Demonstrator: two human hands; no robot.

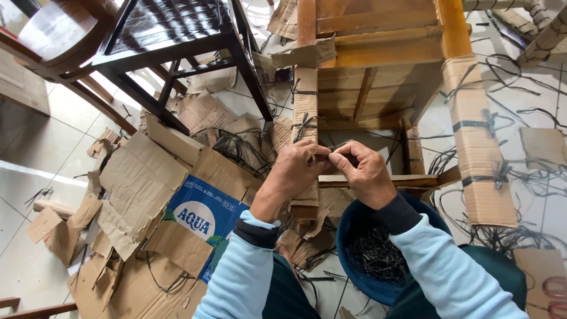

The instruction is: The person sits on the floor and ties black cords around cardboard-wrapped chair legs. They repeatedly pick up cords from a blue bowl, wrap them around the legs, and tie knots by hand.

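Now, head view: my left hand (293, 171) and right hand (366, 174) meet fingertip to fingertip, pinching a thin black strap (336, 155) at the cardboard-wrapped chair leg (305, 106). Below my right wrist sits a blue bucket (354, 227) of black strap scraps. Torn cardboard (142, 177) litters the floor left.

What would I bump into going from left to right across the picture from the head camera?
Loose cardboard scraps → blue printed cardboard box → left hand → right hand → cardboard-wrapped chair leg with black ties → flat cardboard piece.
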